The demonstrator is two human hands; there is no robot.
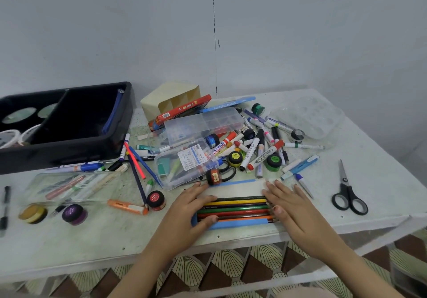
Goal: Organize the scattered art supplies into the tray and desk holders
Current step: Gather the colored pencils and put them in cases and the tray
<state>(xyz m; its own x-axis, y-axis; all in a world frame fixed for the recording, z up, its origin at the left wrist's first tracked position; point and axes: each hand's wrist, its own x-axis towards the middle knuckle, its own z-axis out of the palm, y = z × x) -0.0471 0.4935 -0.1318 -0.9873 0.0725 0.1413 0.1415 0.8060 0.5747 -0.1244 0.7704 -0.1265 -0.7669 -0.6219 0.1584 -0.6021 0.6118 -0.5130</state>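
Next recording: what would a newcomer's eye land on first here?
The left hand and right hand rest on an open pencil box at the near edge of the table. Behind it sprawls a heap of markers and paint pots. A black tray sits far left, and black scissors lie alone on the right.

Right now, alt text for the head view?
Left hand and right hand lie flat on an open pencil box at the table's front. Behind it markers, paint pots and clear cases lie heaped; black tray back-left, scissors right.

Black tray (69, 145) cut by left edge, coloured pencils (235, 207) partly under left hand (191, 210) and right hand (293, 205)
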